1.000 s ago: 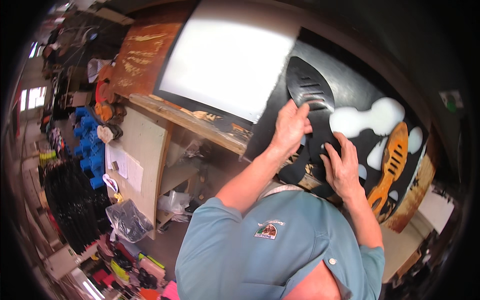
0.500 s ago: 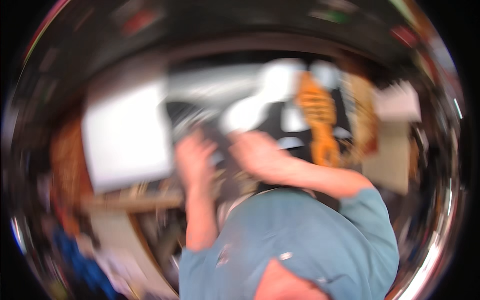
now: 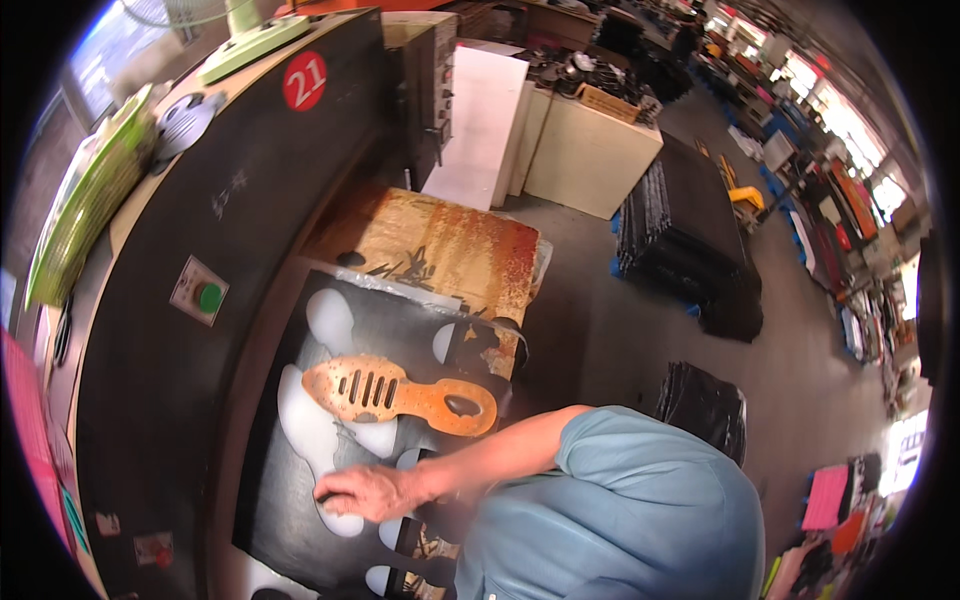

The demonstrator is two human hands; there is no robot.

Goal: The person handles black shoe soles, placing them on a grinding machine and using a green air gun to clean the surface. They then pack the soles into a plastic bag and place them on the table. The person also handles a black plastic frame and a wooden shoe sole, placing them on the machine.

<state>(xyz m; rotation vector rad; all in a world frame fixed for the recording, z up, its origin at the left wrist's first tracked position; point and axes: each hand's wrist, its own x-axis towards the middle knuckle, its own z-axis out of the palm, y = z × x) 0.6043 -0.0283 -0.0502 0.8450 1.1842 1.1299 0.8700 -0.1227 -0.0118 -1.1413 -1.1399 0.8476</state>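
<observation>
My right hand (image 3: 365,495) reaches over a black sheet (image 3: 280,510), fingers curled at the heel end of a white sole-shaped patch (image 3: 308,425). What lies between its fingers, if anything, is hidden. Beyond that hand, across the sheet, rests an orange sole-shaped cutting die (image 3: 375,392) with slots and an oval opening. A smaller white patch (image 3: 330,318) shows past the die, and another (image 3: 375,437) shows partly beneath it. I cannot tell whether these patches are loose pieces or cut-outs. My left hand is out of view.
A tall dark machine panel (image 3: 240,200) with a green button (image 3: 208,297) stands along the left. A stained board (image 3: 430,235) carrying black scraps adjoins the sheet. Stacked black sheets (image 3: 690,235) sit on the floor at right. A white cabinet (image 3: 590,150) stands farther back.
The view has swung round, and the blur is gone. Both hands showed over the sheets before; now only my right hand does. The orange die appears turned from upright to crosswise.
</observation>
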